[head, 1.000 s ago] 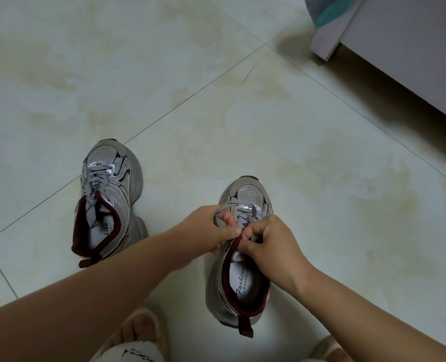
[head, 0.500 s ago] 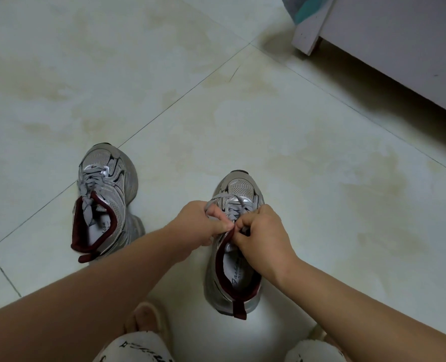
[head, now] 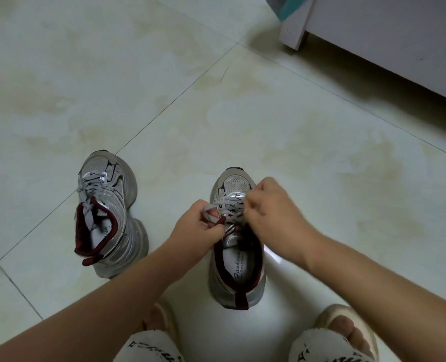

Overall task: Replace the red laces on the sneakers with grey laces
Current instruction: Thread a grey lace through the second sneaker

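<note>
1. Nearest to the person, two knees in white printed fabric point(head: 148, 347) are showing at the bottom edge, with feet in pale slippers point(head: 347, 322) planted on the tile floor point(head: 216, 113).
2. Between the feet the right sneaker point(head: 236, 270) is standing upright on the floor, toe pointing away, its dark red collar open.
3. The left hand point(head: 193, 228) is pinching a loop of grey lace point(head: 225, 209) over the tongue, fingers curled tight round it.
4. The right hand point(head: 271, 212) is now lifting away to the right of the eyelets, where a moment ago it was pressed knuckle to knuckle against the other hand; its fingers are curled onto the lace end, drawing it taut.
5. Off to the left, well apart, the left sneaker point(head: 107, 210) is sitting already threaded with grey lace, unmoved.
6. Farthest off, a white cabinet point(head: 386, 35) is standing at the top right.
</note>
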A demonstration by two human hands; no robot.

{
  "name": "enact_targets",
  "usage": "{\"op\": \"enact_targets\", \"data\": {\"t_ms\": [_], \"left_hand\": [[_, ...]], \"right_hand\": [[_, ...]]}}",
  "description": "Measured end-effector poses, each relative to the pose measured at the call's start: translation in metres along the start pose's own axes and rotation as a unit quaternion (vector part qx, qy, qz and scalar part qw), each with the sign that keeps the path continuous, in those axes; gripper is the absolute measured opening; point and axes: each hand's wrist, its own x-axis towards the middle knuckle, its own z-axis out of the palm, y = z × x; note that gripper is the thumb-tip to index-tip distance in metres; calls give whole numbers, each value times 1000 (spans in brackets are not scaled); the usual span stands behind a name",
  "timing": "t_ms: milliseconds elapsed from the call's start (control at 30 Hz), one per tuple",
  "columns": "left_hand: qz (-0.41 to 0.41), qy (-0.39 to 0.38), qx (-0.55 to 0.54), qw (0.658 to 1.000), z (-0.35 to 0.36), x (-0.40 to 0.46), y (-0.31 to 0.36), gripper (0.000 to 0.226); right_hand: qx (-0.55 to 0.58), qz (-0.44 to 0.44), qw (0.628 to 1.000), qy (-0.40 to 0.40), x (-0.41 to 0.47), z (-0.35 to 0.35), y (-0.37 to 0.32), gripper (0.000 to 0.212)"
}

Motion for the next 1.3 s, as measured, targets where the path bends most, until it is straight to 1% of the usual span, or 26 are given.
{"op": "enact_targets", "data": {"t_ms": [33,67,100,133,167,200,267,300,333,400,433,467,500,600,633,700,800,867,967,1033,1067,1133,1200,1233,1267,1300], "left_hand": [[3,8,5,1000,-1,-1,-2,18],[5,14,4,1000,-1,-1,-4,19],[6,20,3,1000,-2,-2,-6,21],[9,27,7,1000,-3,-2,-6,22],[17,36,21,999,-3,-3,-7,24],[28,47,47,997,-1,-4,-6,25],[78,79,154,982,3,-10,-2,27],[126,100,232,959,4,-13,1,27],[186,111,306,927,6,-17,4,25],[308,114,397,857,13,-24,8,14],[342,116,420,833,16,-25,12,7],[350,128,432,821,18,-24,15,4],[336,143,445,818,21,-22,19,14],[252,125,501,818,31,-9,29,26],[215,107,505,829,32,-6,30,28],[180,83,475,857,36,2,33,24],[200,50,444,872,38,5,33,17],[210,14,404,890,37,0,33,14],[163,-56,326,929,27,-9,38,26],[121,-73,256,956,13,-14,44,29],[94,-62,207,972,4,-16,47,28],[34,9,73,997,-12,-16,48,30],[-14,107,-36,993,-28,-12,43,31],[-36,147,-64,986,-33,-10,41,29],[-53,176,-60,981,-36,-8,39,27],[-60,200,-26,978,-38,-6,36,22]], "right_hand": [[53,22,998,17,-1,-16,-1,21],[139,50,988,33,-2,-35,-2,20],[249,73,965,47,-4,-54,-2,22],[352,91,931,47,-7,-68,-1,27],[427,104,898,32,-10,-76,0,31],[477,117,871,5,-13,-78,0,35],[540,139,829,-39,-17,-69,-3,38],[559,146,815,-48,-16,-63,-5,36],[570,150,806,-50,-13,-59,-6,34],[576,150,802,-46,-7,-56,-8,32],[576,148,803,-46,-3,-55,-9,32],[575,148,804,-44,1,-55,-10,32],[574,149,804,-40,5,-53,-10,33],[575,167,801,-9,14,-45,-10,35],[577,172,798,-1,16,-42,-10,35],[583,175,793,12,18,-40,-8,31],[565,168,807,35,21,-41,0,19],[561,173,808,56,23,-41,7,19],[557,197,802,83,25,-38,19,14],[554,210,800,97,25,-35,27,11],[551,212,801,101,25,-34,32,10],[530,211,814,108,23,-32,42,8],[485,203,843,115,19,-28,51,9],[450,196,864,115,15,-26,55,9],[412,187,884,112,11,-23,58,12],[376,176,904,106,6,-21,60,16]]}}
